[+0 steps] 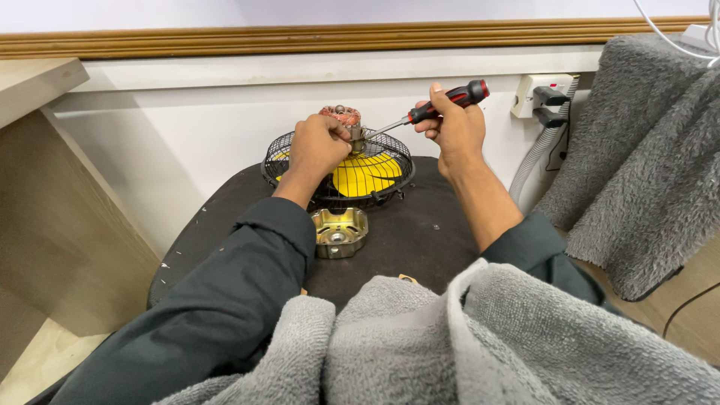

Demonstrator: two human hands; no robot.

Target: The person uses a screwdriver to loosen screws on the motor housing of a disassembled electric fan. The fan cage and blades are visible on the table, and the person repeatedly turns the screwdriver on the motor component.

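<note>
At far left stands a light wooden cabinet (pixel 52 202) against the white wall. A black round seat (pixel 420 225) serves as the work surface. On it, near the front edge, lies a brass-coloured metal motor cover (pixel 340 232), open side up, just in front of the fan. Behind it rests a small fan assembly: a black wire guard (pixel 390 161) holding yellow blades (pixel 364 174), with the motor (pixel 343 117) and its copper windings standing up at the centre. The left hand (pixel 319 146) is closed around the motor housing, gripping it from above. The right hand (pixel 456 127) is closed on the red-and-black handle of a screwdriver (pixel 439 106), its tip against the motor. Farther right, a wall socket (pixel 541 94) carries two black plugs, and a grey fleece blanket (pixel 645 157) hangs beside it.
</note>
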